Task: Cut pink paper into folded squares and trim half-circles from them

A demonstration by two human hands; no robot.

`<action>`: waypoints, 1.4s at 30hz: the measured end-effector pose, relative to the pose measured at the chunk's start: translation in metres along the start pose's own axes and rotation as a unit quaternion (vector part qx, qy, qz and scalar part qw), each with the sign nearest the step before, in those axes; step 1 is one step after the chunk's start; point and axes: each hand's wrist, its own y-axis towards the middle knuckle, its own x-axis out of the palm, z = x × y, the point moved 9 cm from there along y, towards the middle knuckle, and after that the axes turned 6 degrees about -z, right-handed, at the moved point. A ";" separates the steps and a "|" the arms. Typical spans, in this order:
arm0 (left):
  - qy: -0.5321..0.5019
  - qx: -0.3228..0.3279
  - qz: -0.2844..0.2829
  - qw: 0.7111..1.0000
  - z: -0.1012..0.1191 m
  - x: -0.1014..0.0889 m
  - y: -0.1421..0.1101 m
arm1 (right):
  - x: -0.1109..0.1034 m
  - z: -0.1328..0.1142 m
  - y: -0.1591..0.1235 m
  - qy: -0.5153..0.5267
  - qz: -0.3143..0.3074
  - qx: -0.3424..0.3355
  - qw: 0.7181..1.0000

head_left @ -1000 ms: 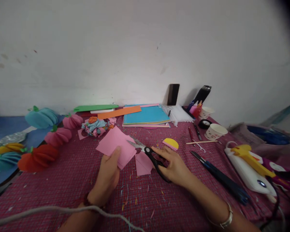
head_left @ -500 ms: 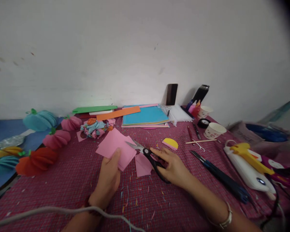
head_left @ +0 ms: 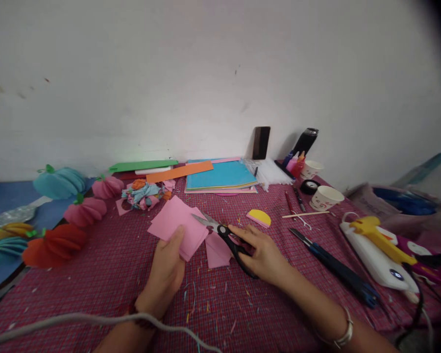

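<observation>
Pinched in my left hand [head_left: 169, 262] is a small stack of pink paper squares [head_left: 178, 223], slightly fanned, with the thumb lying on top. My right hand [head_left: 262, 252] grips black-handled scissors [head_left: 224, 231], fingers in the handle loops. The blades are parted and lie at the stack's right edge; whether paper sits between them I cannot tell. Below the scissors, pink paper pieces [head_left: 217, 251] rest on the cloth. A folded yellow and pink half-round paper [head_left: 259, 217] lies behind my right hand.
Paper pumpkins [head_left: 57, 245] stand at the left, beside a heap of paper scraps [head_left: 143, 193]. Coloured sheets [head_left: 220, 176] lie at the back. On the right are a box cutter [head_left: 334, 267], a paper cup [head_left: 326, 198] and a yellow glue gun [head_left: 382, 240]. A cable [head_left: 95, 319] crosses in front.
The pink stack has shifted very slightly to the right with my left hand. My right hand and the scissors look almost unmoved.
</observation>
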 end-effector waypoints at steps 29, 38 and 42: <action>0.038 0.028 -0.051 0.998 0.002 0.008 -0.002 | 0.000 0.000 0.000 -0.017 -0.006 0.019 1.000; 0.036 0.030 -0.041 0.998 0.000 0.007 -0.003 | 0.000 0.004 -0.001 0.000 -0.008 0.020 1.000; 0.034 0.016 -0.050 0.998 -0.002 0.009 -0.004 | 0.001 0.004 -0.001 -0.011 -0.010 0.021 1.000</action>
